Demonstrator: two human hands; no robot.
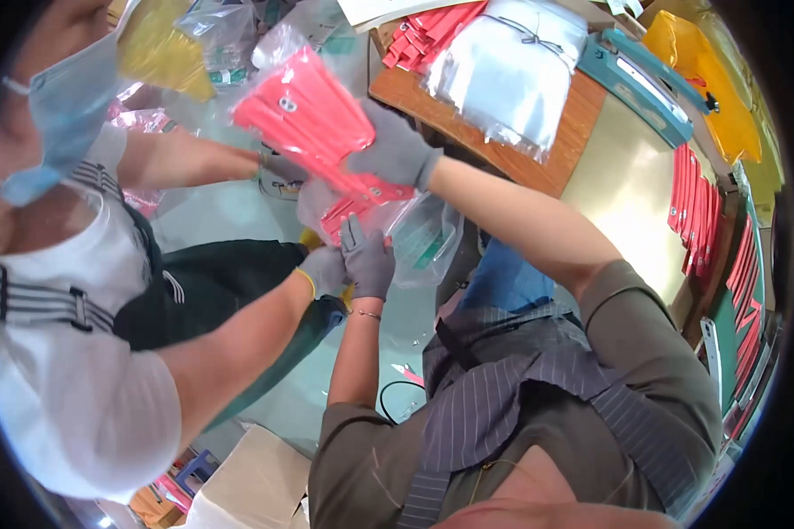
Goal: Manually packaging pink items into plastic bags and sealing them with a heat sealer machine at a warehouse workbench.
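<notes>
My right hand (395,152), in a grey glove, grips the edge of a clear plastic bag of flat red pieces (300,110), held up and tilted. Below it, more red pieces (342,219) in clear plastic lie at the fingertips of my left hand (368,267). This hand is gloved too, its fingers stretched out against the plastic. A co-worker's gloved hand (325,271) is right beside my left one. The co-worker's other hand (282,169) reaches in behind the bag, its fingers partly hidden.
On the wooden table (582,132) sit tied clear bags (512,70), loose red pieces (428,40) and a teal bag sealer (640,88). Red strips (695,212) line the right side. Filled plastic bags (225,40) stand beyond the co-worker. A pale carton (247,480) is at lower left.
</notes>
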